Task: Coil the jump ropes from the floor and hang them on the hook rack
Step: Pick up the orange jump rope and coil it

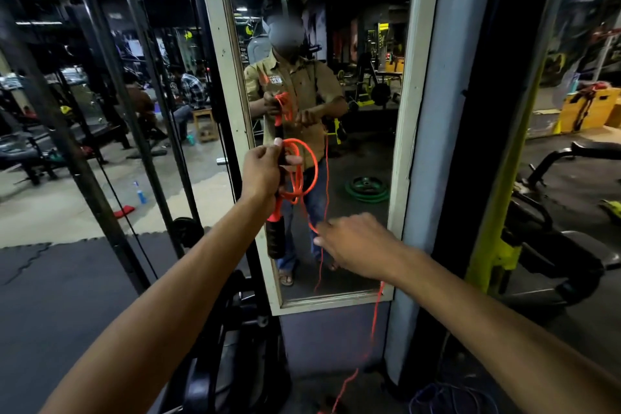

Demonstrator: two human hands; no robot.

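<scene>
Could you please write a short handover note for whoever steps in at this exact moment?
Left hand: grips a few finished loops of the orange jump rope; one handle hangs below it.
Right hand: pinches the loose strand under the loops.
The tail trails down to the floor.
A blue rope lies uncoiled on the floor, lower right.
Done: first loops.
Left: finish this coil, coil the blue rope, hang both. No hook rack is in view.

Dim gym; tall mirror (411, 111) in a cream frame dead ahead; grey-blue pillar (437, 144) just right of it; black steel uprights (84, 178) at left; dark rubber matting (67, 279) underfoot; yellow boxes (591, 107) far right; green weight plates (366, 186) reflected low in the glass.
</scene>
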